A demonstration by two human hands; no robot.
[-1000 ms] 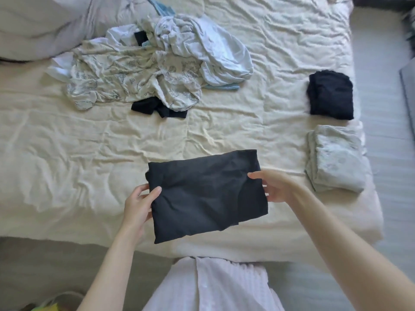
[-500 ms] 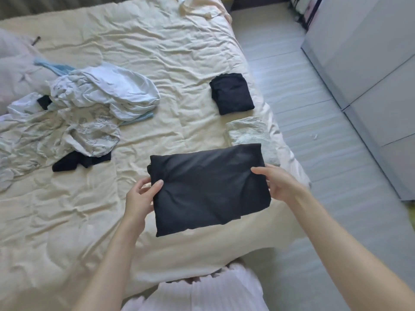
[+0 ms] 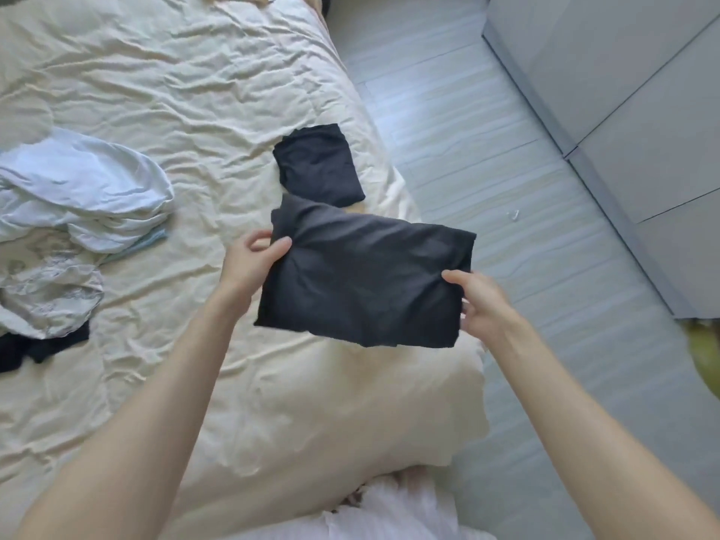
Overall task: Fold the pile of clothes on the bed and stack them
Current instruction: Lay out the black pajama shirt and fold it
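A folded black garment (image 3: 366,282) hangs in the air over the bed's right edge. My left hand (image 3: 253,259) grips its left edge, thumb on top. My right hand (image 3: 481,302) grips its right edge the same way. Just beyond it a smaller folded black garment (image 3: 319,165) lies on the cream bed (image 3: 187,111). The folded patterned garment seen earlier is hidden beneath the held one. At the left lies the unfolded pile (image 3: 74,212) of white and patterned clothes, with a black piece (image 3: 35,348) at its lower edge.
Grey floor (image 3: 487,181) runs along the bed's right side, with grey cabinet fronts (image 3: 643,122) beyond it. A small white scrap (image 3: 514,215) lies on the floor. A yellow-green object (image 3: 705,356) shows at the right edge.
Both hands carried the folded black garment to the right and farther out, and it now covers the folded patterned garment. The view swung right as well.
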